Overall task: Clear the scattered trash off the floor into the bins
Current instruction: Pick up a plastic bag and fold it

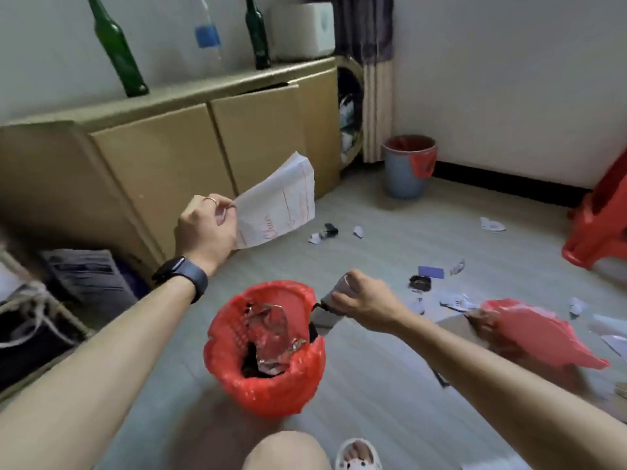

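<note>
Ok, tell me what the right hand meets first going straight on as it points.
Probably the red-lined bin, near its rim; the right hand points leftward at it, gripping a grey item. Depth is uncertain.

Green bottles (117,52) atop beige cabinet (163,154), clear bottle (207,35) between them; white box (302,30) beside; red stool (600,215) far right.

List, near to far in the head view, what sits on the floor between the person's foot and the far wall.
Slippered foot → red-lined bin → small black object → blue bin.
</note>
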